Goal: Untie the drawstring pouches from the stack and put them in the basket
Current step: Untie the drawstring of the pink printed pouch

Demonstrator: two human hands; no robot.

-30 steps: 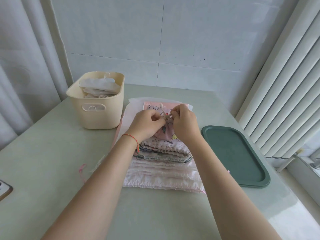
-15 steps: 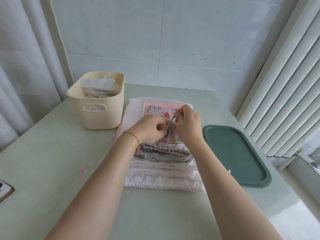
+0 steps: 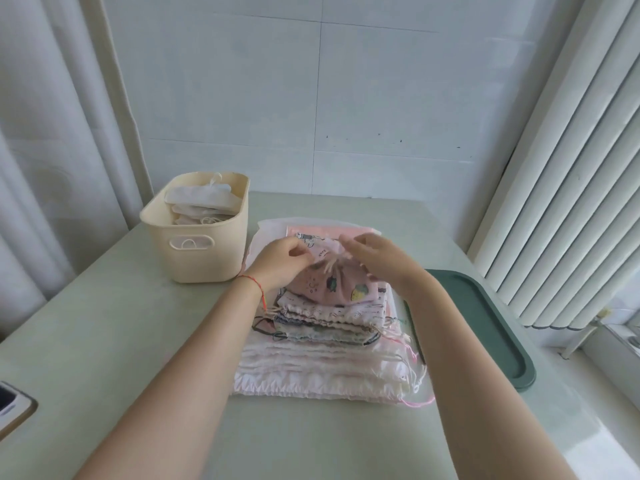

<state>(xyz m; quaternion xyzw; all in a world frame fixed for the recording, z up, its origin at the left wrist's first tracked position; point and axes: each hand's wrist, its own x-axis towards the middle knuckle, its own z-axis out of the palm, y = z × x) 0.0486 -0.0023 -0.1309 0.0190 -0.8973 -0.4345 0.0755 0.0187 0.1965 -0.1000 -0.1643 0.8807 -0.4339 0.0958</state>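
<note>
At far left edge, corner of a dark-screened phone in a tan case (image 3: pixel 14 408), lying flat on the pale green matte tabletop (image 3: pixel 104 341). Further right, toward the back: cream plastic rectangular basket with a slotted handle (image 3: pixel 197 247), smooth-walled, already holding several white cloth pouches (image 3: pixel 199 202), limp and loosely heaped. So, judging by that, part of the job done.

Next, left hand with a red thread at the wrist (image 3: pixel 282 263), fingers curled, pinching the gathered neck of the small pink printed cloth pouch (image 3: pixel 332 284) atop the stack. Pouch mouth puckered around a beige cord; knot apparently not yet free. Right hand (image 3: pixel 375 259) on the opposite side of that neck, fingers bent toward the cord; blurred, so actual grip cannot be told.

Underneath, stack of flat drawstring pouches (image 3: pixel 325 362): thin patterned ones with dark cords on top, wider glossy pale pink ones with ruched hems below. Many left to untie.

At right, dark green oblong plastic tray with a raised rim (image 3: pixel 485 327), just beside the stack.
</note>
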